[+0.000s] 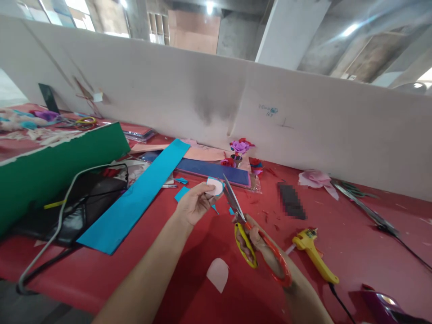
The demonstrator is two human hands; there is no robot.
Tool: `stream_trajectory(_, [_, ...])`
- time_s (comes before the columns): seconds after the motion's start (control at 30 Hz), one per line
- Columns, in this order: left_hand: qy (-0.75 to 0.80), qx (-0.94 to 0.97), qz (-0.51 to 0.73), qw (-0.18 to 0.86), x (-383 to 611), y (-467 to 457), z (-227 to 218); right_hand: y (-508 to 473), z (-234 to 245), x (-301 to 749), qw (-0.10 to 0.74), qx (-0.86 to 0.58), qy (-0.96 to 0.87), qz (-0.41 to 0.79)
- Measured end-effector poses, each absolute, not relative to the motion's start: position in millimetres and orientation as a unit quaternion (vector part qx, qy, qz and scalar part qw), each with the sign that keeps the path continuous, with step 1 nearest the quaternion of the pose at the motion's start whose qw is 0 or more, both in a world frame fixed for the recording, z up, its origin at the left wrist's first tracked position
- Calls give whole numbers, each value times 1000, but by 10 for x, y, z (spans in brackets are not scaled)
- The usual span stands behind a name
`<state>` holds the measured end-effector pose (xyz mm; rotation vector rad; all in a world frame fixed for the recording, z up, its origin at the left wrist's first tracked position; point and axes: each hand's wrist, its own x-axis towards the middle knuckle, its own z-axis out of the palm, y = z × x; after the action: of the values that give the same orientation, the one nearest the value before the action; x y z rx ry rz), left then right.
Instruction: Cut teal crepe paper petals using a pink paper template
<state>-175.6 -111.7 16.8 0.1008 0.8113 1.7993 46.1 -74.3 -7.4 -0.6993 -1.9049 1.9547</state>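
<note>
Between its fingertips my left hand (196,201) pinches a small pale pink petal-shaped piece (213,186), with a blue edge showing behind it. My right hand (258,238) grips a large pair of scissors (240,210) with one yellow and one red-orange handle. The blades point up and away, close to the right side of the pink piece; whether they touch it I cannot tell. A second pink petal shape (218,273) lies on the red table nearer to me. Small blue scraps (182,192) lie beyond my left hand.
A long blue strip (141,198) crosses the table left, over a dark bag (94,198). A yellow glue gun (313,252) with its cord lies right. Purple and red craft flowers (240,147) stand near the white partition (162,90). A green panel (67,162) is at left.
</note>
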Motion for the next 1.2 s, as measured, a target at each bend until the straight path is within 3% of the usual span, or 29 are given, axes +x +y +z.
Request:
stream_trajectory(0.63, [424, 133, 703, 555, -1644, -1080, 90, -740, -61, 615, 146, -257, -639, 710])
stream_trajectory(1.2, [428, 206, 669, 572, -1852, -1132, 93, -660, 59, 677, 110, -295, -696, 645])
